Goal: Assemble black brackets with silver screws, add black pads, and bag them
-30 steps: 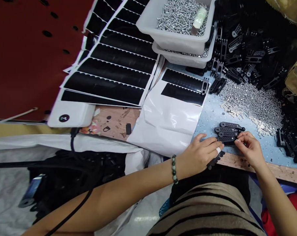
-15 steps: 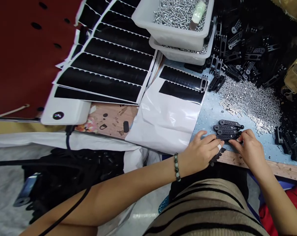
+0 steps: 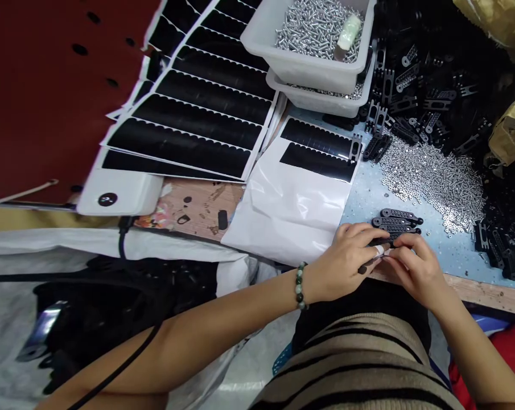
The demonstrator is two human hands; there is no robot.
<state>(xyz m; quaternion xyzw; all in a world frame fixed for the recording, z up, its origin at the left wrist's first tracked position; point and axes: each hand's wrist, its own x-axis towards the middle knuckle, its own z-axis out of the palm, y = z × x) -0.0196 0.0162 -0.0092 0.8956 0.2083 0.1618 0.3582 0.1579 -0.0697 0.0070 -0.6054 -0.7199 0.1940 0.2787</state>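
Observation:
At the table's front edge my left hand (image 3: 350,261), with a white band on one finger, is closed on a small dark piece (image 3: 368,263). My right hand (image 3: 417,267) meets it fingertip to fingertip. Its thumb and fingers are pinched together at the piece's right end, and what lies between them is too small to make out. Just beyond the fingertips several black perforated arms (image 3: 397,222) lie side by side on the blue mat (image 3: 363,196). Behind them spreads a pile of small silver screws and nuts (image 3: 440,176).
Two stacked white bins (image 3: 312,62) of screws and nuts stand at the back. Sheets of black stickers (image 3: 197,125) and a white box (image 3: 118,193) lie to the left. Black parts (image 3: 509,245) are heaped at the right, near a yellowish bag (image 3: 509,122).
My right hand has moved left and slightly nearer to me, up against my left hand. A dark piece now shows between my left fingers, away from the row of black arms.

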